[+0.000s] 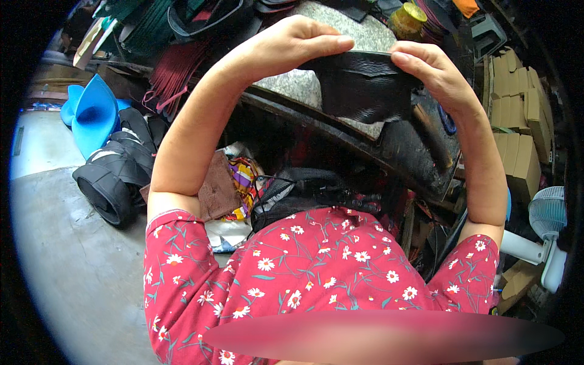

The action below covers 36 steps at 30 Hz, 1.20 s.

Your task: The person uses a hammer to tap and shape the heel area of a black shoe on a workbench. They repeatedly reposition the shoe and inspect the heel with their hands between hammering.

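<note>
A piece of glossy black leather [365, 88] is stretched between my two hands over the workbench. Its upper left edge is pinched by my left hand [304, 41], thumb on top. My right hand [426, 64] grips the upper right corner, also between thumb and fingers. Creases run across the leather, and its lower part hangs toward me. Beneath it lies a speckled grey stone slab [289, 86], partly covered by the leather and my left hand. Near my right wrist are a worn wooden bar [433, 137] and a blue loop-shaped handle [447, 120].
The dark workbench [389, 159] runs below the slab. A yellow pot [407, 21] and dark red strips [182, 76] lie beyond. Stacked cardboard boxes [517, 109] and a fan [547, 213] stand right. Blue curved pieces [94, 112] and black padded items [112, 176] sit left.
</note>
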Each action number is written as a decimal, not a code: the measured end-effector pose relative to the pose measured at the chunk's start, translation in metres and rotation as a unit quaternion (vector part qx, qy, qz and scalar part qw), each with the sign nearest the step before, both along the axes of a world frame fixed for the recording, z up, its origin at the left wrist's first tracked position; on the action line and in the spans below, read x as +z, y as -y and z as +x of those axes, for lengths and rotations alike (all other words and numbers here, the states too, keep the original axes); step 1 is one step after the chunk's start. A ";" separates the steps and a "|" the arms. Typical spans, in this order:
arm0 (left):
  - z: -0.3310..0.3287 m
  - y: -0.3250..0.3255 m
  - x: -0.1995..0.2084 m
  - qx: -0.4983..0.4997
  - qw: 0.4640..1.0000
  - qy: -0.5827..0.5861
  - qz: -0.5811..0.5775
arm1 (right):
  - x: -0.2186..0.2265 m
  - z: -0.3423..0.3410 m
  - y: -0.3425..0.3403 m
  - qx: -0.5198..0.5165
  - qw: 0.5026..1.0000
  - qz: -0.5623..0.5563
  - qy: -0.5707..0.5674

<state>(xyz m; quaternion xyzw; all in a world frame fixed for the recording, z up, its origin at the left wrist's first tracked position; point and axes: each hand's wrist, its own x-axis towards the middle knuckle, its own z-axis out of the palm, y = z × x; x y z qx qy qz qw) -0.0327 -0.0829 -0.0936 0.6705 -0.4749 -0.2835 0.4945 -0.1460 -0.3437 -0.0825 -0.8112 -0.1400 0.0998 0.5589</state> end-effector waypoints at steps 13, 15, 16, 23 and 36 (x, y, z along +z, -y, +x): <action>0.010 -0.001 -0.026 0.023 0.996 -0.079 0.019 | -0.010 0.011 0.027 0.003 0.990 -0.127 0.067; 0.007 0.003 -0.026 -0.026 0.997 -0.068 0.032 | -0.011 0.010 0.015 -0.005 0.982 -0.146 0.117; 0.006 0.006 -0.025 -0.042 0.996 -0.055 0.052 | -0.013 0.010 0.008 -0.023 0.978 -0.166 0.124; 0.006 -0.003 -0.015 -0.026 0.991 0.129 0.000 | 0.002 0.011 -0.005 0.022 0.995 -0.087 0.037; -0.015 -0.003 -0.024 0.054 0.861 0.500 -0.078 | -0.003 -0.001 0.003 -0.008 0.985 -0.170 0.004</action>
